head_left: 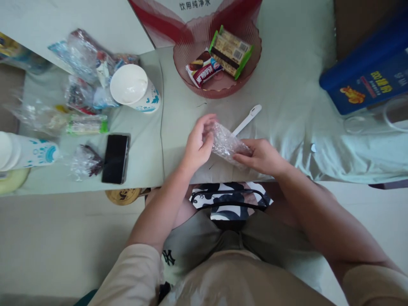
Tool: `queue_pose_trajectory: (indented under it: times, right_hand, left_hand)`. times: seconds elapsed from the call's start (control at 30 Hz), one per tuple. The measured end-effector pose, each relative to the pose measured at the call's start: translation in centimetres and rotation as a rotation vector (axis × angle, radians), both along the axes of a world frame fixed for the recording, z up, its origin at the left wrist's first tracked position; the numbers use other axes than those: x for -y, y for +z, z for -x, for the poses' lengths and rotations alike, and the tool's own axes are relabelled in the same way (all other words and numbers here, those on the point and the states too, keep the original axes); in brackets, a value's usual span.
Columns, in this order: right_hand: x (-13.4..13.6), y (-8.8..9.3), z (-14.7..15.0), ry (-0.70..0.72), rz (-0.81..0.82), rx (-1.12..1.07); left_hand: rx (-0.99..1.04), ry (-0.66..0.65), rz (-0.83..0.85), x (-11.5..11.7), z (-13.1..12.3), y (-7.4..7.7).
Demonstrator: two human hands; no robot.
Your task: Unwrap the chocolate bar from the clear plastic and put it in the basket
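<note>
Two bare hands meet over the near side of the pink bowl (183,63) in the head view, both gripping one crumpled clear plastic wrapper (225,140). This wrapper is on the person's side of the bowl, apart from it. The left hand (199,142) has its fingers and thumb curled on the wrapper's left end, and the right hand (261,156) pinches the other end between thumb and fingers. A white plastic stick (249,119) lies on the surface (287,106), nearer than the bowl and slightly to its right, its lower end hidden by the wrapper. Inside the bowl rest a green-ended packet (234,51) and, to its left, a red and white packet (204,68). Right behind the bowl stands a red and white carton (197,8). Left of the bowl are a printed paper cup (148,95) and, farther left, a heap of plastic packaging (84,59); nearer than the bowl on that side lies a black phone (115,159). Well to the right of the bowl are a blue package (366,80) and a clear cup (379,119), partly out of the picture
</note>
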State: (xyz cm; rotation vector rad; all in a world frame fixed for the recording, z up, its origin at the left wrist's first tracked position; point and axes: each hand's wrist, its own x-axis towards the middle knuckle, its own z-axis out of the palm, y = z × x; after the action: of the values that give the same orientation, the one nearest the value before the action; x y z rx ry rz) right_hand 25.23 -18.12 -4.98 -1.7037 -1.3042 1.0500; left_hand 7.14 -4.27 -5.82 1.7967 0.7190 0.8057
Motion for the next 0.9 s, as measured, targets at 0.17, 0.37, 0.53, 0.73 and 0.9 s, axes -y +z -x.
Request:
queue_pose_trajectory:
  times: [0.17, 0.37, 0.53, 0.73, 0.9]
  right_hand:
    - [-0.1, 0.6, 0.7, -0.047, -0.017, 0.108]
    - [-0.1, 0.3, 0.9, 0.042, -0.218, 0.057]
    - [-0.3, -0.2, 1.1, 0.099, -0.475, -0.074]
    - [-0.1, -1.2, 1.4, -0.241, -0.433, 0.014]
    - [0.4, -0.1, 2.1, -0.115, -0.345, 0.051]
  left_hand:
    - [-0.101, 0.079, -0.584, 0.4, 1.0, -0.3]
    - [-0.207, -0.198, -0.474, 2.2, 0.5, -0.4]
    - [-0.169, -0.373, -0.155, 2.3, 0.0, -0.6]
    - [-0.222, -0.231, -0.092, 1.4, 0.2, -0.2]
    - [-0.214, -0.28, -0.308, 0.6, 1.3, 0.6]
